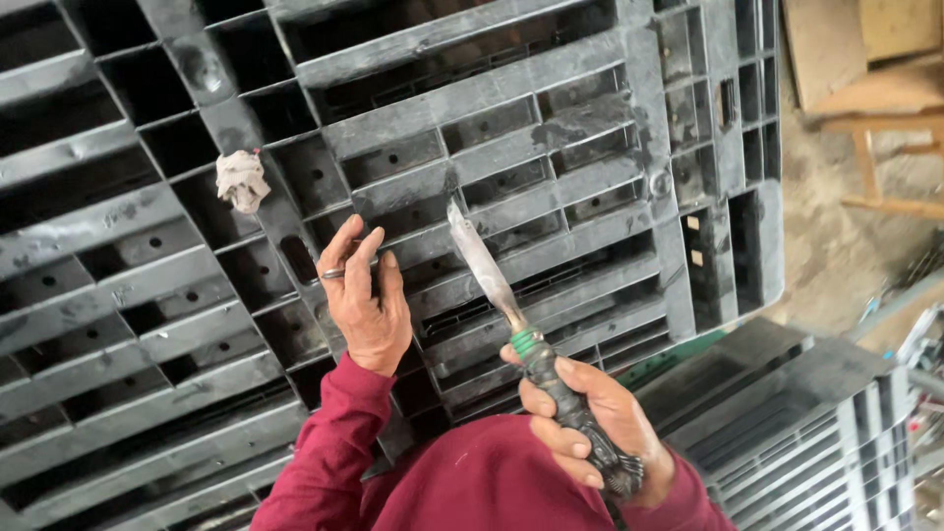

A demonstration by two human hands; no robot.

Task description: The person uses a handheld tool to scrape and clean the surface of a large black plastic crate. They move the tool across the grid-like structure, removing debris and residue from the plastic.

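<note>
Nearest the camera, low in the view:
- Sleeves: dark red, both arms reaching up and away.
- Right hand: fist wrapped round a knife handle, fingers curled tight, thumb side toward the blade.
- Knife: dark, worn handle with a green band where it meets the blade; the blade is long, narrow, dull grey, stained and pitted, tapering to a point that lies on a rib of the pallet, just right of the left hand.
- Left hand: laid flat on the pallet, fingers close together and stretched upward; a ring shows on one finger.
- Pallet: large, dark grey plastic, dusty and scuffed, filling most of the view; a grid of ribs with deep rectangular pockets, many with a small hole in the floor. Both hands and the knife tip rest at its middle.
- Rag: small, crumpled, pale, lodged on a rib up and left of the left hand.
- Second pallet: grey, lower right, beside the right hand.
- Wooden frame: light timber, far upper right, on a dusty floor.
</note>
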